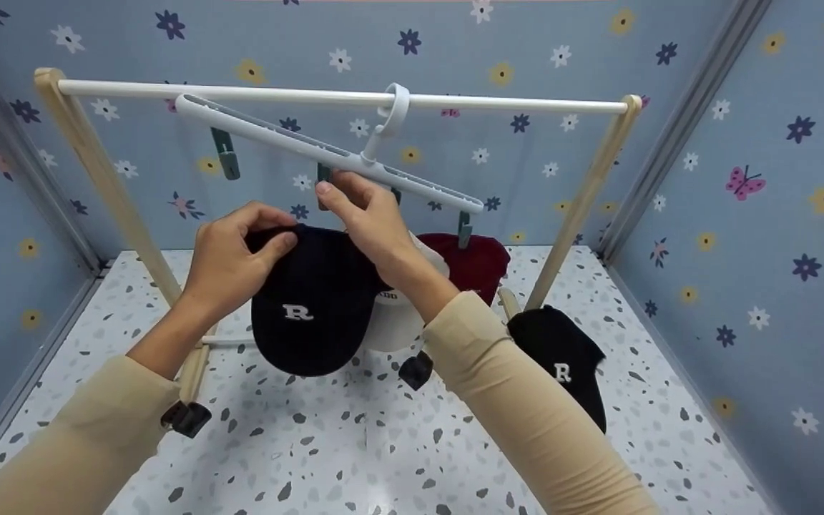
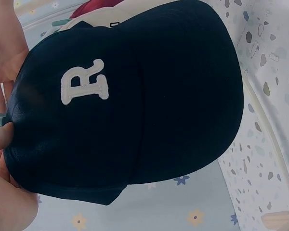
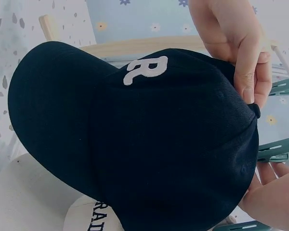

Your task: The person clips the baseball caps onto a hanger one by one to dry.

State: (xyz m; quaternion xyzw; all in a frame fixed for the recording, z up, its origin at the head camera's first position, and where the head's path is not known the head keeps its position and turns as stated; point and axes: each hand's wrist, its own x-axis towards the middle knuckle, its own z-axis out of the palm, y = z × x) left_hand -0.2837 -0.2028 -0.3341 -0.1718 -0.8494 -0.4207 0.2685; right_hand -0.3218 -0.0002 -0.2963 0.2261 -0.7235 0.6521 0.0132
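Observation:
A dark baseball cap point(image 1: 312, 300) with a white letter R faces me, its brim hanging down. My left hand point(image 1: 229, 250) grips the cap's upper left edge between thumb and fingers. At the cap's upper right, my right hand point(image 1: 376, 222) pinches a green clip point(image 3: 277, 150) on the hanger; whether the clip bites the cap is unclear. The pale hanger point(image 1: 297, 143) tilts, its left end higher. Behind my right hand hangs a white cap point(image 1: 390, 325), partly covered. A burgundy cap point(image 1: 480, 261) hangs from the clip point(image 1: 464, 229) at the hanger's right end.
The hanger's hook point(image 1: 399, 107) loops over the white rail point(image 1: 240, 93) of a wooden-legged rack point(image 1: 94, 157). A bare green clip point(image 1: 226, 154) dangles at the hanger's left. Another black cap point(image 1: 562, 357) with an R is at the right, partly behind my right sleeve. Flowered panels point(image 1: 741, 214) enclose the space.

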